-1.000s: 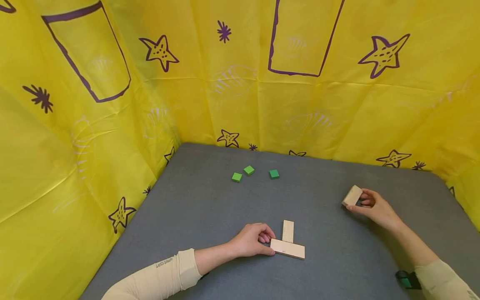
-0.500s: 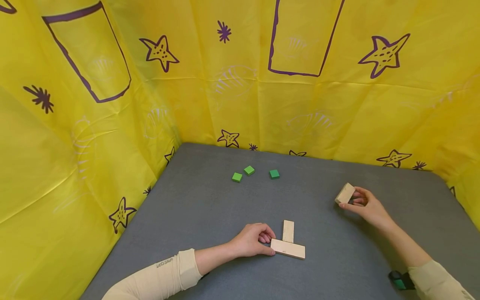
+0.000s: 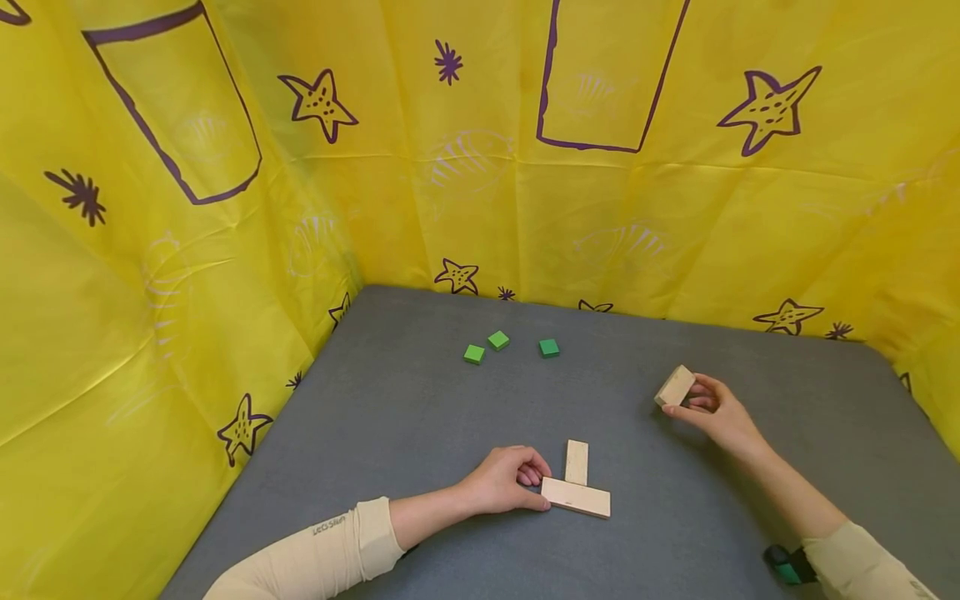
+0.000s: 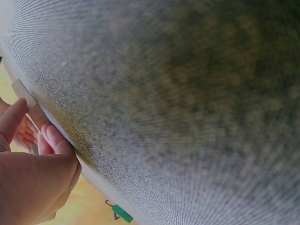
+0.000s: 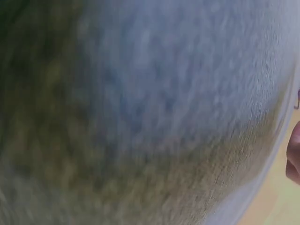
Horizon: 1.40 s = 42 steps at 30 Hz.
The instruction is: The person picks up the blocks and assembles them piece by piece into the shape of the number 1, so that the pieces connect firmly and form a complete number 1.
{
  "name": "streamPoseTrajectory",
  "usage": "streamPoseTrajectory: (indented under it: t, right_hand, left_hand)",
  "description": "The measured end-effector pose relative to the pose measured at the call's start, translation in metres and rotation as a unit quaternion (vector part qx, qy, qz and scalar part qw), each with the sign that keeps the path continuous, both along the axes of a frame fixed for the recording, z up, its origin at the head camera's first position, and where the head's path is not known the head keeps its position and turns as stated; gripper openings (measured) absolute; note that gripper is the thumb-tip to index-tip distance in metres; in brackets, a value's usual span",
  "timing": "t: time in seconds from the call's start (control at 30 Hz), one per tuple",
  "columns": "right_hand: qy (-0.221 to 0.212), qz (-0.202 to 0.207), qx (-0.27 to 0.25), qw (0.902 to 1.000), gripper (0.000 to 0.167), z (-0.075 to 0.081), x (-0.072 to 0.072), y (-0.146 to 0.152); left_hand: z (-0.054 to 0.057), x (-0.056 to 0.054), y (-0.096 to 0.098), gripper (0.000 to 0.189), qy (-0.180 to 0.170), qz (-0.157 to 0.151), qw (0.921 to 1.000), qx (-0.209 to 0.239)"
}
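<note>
In the head view, my left hand (image 3: 504,482) pinches the left end of a flat, pale wooden block (image 3: 577,497) lying on the grey table. A second wooden block (image 3: 577,462) lies behind it at about a right angle, its near end at the first block's back edge. Over to the right, my right hand (image 3: 718,417) grips another wooden block (image 3: 676,386), tilted and seemingly just above the tabletop. The left wrist view catches the left hand's fingers (image 4: 58,140) at the block's edge. Only a sliver of the right hand (image 5: 294,154) shows in the right wrist view.
Two light green square blocks (image 3: 486,347) and one darker green block (image 3: 549,348) lie toward the back of the grey table (image 3: 420,400). Yellow cloth (image 3: 465,208) printed with starfish encloses the back and both sides.
My right hand has carried its wooden block leftward across the head view. The left hand and the two blocks on the table have stayed put.
</note>
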State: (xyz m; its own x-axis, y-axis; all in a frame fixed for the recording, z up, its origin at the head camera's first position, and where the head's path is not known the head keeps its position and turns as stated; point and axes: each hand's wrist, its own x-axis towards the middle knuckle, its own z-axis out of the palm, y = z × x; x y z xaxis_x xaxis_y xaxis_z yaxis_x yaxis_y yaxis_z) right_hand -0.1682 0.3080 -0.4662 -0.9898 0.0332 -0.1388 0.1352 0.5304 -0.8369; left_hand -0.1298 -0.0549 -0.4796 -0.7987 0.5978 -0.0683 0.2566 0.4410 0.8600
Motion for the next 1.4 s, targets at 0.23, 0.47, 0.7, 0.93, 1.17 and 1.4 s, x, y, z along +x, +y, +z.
streamPoseTrajectory:
  t: [0.23,0.47,0.7,0.93,1.17,1.4]
  right_hand:
    - [-0.005,-0.002,-0.005,1.0,0.093,-0.001,0.002,-0.014]
    - [-0.001,0.007,-0.019,0.9998,0.092,-0.001,0.005,-0.027]
    - [0.002,0.014,-0.021,0.9997,0.091,-0.005,0.005,-0.037]
    - [-0.004,0.022,-0.032,0.9992,0.09,-0.006,0.005,-0.045]
    - [-0.003,0.028,-0.034,0.999,0.091,-0.004,0.005,-0.055]
    - [0.002,0.034,-0.043,0.9985,0.091,-0.006,0.005,-0.063]
  left_hand:
    - [0.0,0.001,0.0,0.031,-0.001,0.0,1.0,0.001]
    - [0.0,0.001,-0.001,0.031,-0.001,0.0,1.0,0.003]
    - [-0.001,0.001,-0.001,0.031,0.002,0.0,1.0,-0.001]
    - [0.0,0.001,-0.001,0.03,-0.001,-0.001,1.0,-0.004]
    - [0.0,0.0,0.0,0.03,-0.002,0.0,1.0,-0.003]
    - [-0.001,-0.001,0.0,0.03,-0.002,0.0,1.0,0.0]
